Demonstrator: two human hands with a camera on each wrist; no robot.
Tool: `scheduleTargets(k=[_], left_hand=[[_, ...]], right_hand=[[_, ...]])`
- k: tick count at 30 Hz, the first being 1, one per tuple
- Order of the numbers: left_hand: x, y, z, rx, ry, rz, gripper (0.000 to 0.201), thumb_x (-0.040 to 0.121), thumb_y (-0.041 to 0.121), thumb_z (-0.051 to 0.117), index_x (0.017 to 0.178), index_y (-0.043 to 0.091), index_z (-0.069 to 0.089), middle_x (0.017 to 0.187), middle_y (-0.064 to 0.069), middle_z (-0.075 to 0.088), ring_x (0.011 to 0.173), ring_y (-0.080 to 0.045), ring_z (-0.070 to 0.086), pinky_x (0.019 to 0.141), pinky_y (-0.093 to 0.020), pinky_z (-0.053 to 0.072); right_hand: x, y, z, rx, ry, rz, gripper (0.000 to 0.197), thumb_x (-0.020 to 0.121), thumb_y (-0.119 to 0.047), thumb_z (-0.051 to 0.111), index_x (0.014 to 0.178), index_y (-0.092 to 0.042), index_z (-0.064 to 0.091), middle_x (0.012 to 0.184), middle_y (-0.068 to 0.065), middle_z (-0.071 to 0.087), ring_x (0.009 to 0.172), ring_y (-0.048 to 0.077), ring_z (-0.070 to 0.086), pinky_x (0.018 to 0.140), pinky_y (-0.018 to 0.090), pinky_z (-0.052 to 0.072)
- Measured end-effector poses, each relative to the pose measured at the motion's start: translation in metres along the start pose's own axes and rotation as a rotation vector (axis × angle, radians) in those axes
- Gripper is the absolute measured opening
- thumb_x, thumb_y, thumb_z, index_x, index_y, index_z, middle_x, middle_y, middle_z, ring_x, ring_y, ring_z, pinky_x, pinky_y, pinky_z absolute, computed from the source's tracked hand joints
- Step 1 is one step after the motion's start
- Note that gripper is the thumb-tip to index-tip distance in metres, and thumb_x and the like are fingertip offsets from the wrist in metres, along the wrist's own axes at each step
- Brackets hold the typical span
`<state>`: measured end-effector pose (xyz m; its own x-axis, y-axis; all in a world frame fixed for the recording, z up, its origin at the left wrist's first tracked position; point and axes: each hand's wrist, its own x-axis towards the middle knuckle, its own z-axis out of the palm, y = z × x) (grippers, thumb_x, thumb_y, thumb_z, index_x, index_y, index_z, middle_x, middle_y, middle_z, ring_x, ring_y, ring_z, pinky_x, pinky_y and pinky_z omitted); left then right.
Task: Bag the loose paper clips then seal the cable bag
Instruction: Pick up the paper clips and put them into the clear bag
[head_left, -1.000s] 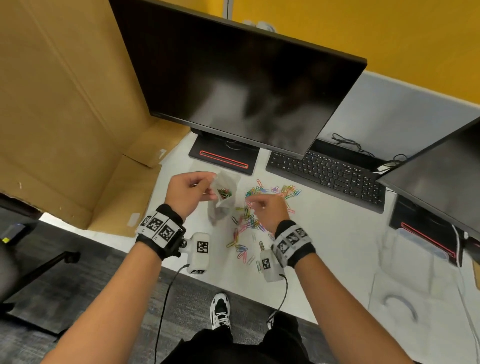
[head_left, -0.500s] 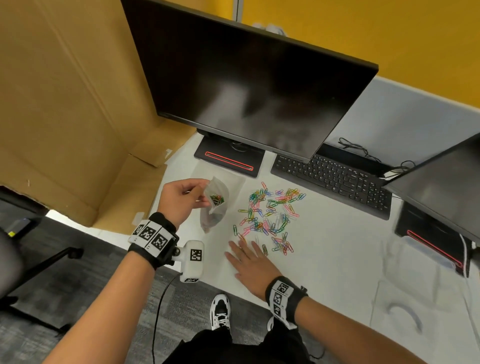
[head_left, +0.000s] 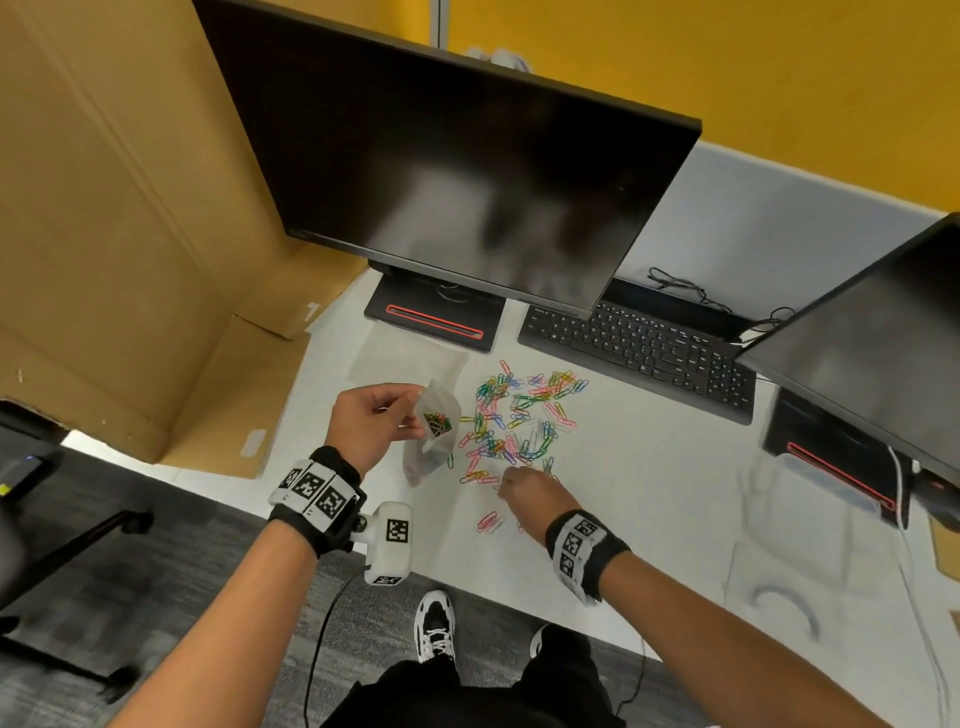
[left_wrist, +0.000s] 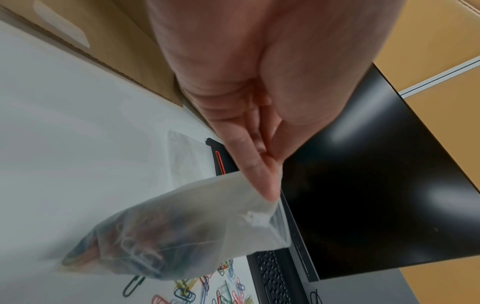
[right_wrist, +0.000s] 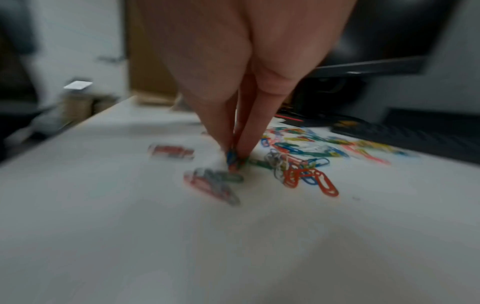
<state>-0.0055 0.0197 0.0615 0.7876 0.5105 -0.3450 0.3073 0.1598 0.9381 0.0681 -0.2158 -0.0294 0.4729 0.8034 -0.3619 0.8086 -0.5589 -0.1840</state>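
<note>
Even, bright overhead light; shadows on the white counter (head_left: 649, 493) are soft and faint. The head view is sharp at centre, with wide-angle bending of straight lines toward the frame edges. The dark monitor (head_left: 467, 192) carries pale diffuse reflections, seen in the left wrist view as two glare patches. There the near palm is out of focus. The right wrist view is motion-blurred throughout; the paper clips (right_wrist: 298, 164) smear, and the fingers (right_wrist: 241, 148) perhaps pinch some.
</note>
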Motion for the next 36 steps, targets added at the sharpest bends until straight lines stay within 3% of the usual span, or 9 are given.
scheduleTargets(k=[5,9,12,19,23,26,28,31,36], left_hand=[[-0.001,-0.006,0.010,0.010,-0.018,-0.009,0.014,0.092,0.004,0.064,0.101,0.001,0.074,0.082,-0.022,0.068,0.057,-0.018,0.063,0.061,-0.030,0.061],[-0.001,-0.014,0.015,0.017,-0.037,-0.011,0.012,0.092,0.005,0.064,0.097,0.004,0.076,0.084,-0.024,0.069,0.059,-0.020,0.064,0.061,-0.031,0.061],[0.001,-0.015,0.018,0.017,-0.044,-0.008,0.013,0.093,0.004,0.064,0.096,0.006,0.076,0.082,-0.023,0.069,0.059,-0.020,0.065,0.060,-0.029,0.061],[0.002,-0.019,0.022,0.003,-0.052,-0.016,0.013,0.093,0.003,0.062,0.095,0.006,0.075,0.070,-0.012,0.067,0.055,-0.017,0.065,0.063,-0.033,0.062],[0.004,-0.022,0.019,-0.011,-0.037,-0.013,0.013,0.093,0.004,0.064,0.098,0.005,0.076,0.075,-0.014,0.069,0.057,-0.017,0.066,0.066,-0.036,0.063],[0.004,-0.023,0.017,-0.034,-0.020,-0.019,0.013,0.093,0.005,0.063,0.098,0.005,0.075,0.072,-0.012,0.068,0.057,-0.016,0.065,0.066,-0.036,0.063],[0.003,-0.023,0.018,-0.049,-0.016,-0.024,0.013,0.093,0.005,0.064,0.096,0.007,0.076,0.067,-0.008,0.067,0.056,-0.016,0.065,0.067,-0.036,0.063],[0.002,-0.024,0.020,-0.059,-0.018,-0.036,0.012,0.093,0.006,0.064,0.096,0.006,0.075,0.061,-0.004,0.067,0.056,-0.017,0.065,0.068,-0.036,0.063],[0.001,-0.024,0.022,-0.045,-0.026,-0.048,0.013,0.093,0.007,0.064,0.100,0.004,0.075,0.058,-0.002,0.066,0.059,-0.022,0.065,0.070,-0.037,0.062]], right_hand=[[0.010,0.024,-0.030,0.772,0.308,0.561,0.006,0.079,-0.013,0.074,0.081,-0.010,0.079,0.081,0.002,0.075,0.073,0.010,0.068,0.064,0.005,0.050],[0.003,0.021,-0.071,1.182,0.502,0.521,0.011,0.073,-0.013,0.079,0.076,-0.023,0.079,0.078,0.001,0.076,0.076,0.014,0.072,0.077,0.026,0.058],[0.011,0.002,-0.096,1.408,0.550,0.389,0.015,0.074,-0.005,0.079,0.088,-0.010,0.078,0.084,0.011,0.076,0.082,0.027,0.073,0.079,0.036,0.059],[0.023,-0.043,-0.100,1.001,0.401,0.164,0.012,0.082,-0.011,0.072,0.092,-0.014,0.077,0.088,-0.002,0.075,0.077,0.003,0.069,0.073,0.011,0.053],[0.002,-0.032,-0.088,1.075,0.588,0.241,0.011,0.085,-0.009,0.067,0.088,-0.015,0.076,0.085,-0.005,0.073,0.075,0.003,0.067,0.072,0.018,0.056],[-0.022,-0.031,-0.043,0.867,0.319,0.119,0.019,0.089,-0.013,0.061,0.102,-0.020,0.073,0.106,-0.007,0.070,0.094,0.001,0.065,0.088,0.026,0.054],[-0.033,-0.029,-0.003,0.478,0.089,-0.073,0.034,0.096,-0.018,0.049,0.128,-0.022,0.060,0.143,-0.003,0.049,0.132,0.012,0.044,0.116,0.032,0.028],[-0.040,-0.013,0.036,-0.023,0.004,-0.256,0.051,0.100,-0.024,0.035,0.150,-0.014,0.025,0.161,0.001,0.003,0.148,0.023,-0.002,0.118,0.042,-0.005],[-0.037,0.029,0.041,-0.238,0.115,-0.033,0.058,0.100,-0.028,0.036,0.152,-0.011,0.016,0.160,0.013,0.001,0.146,0.037,0.003,0.117,0.055,0.012]])
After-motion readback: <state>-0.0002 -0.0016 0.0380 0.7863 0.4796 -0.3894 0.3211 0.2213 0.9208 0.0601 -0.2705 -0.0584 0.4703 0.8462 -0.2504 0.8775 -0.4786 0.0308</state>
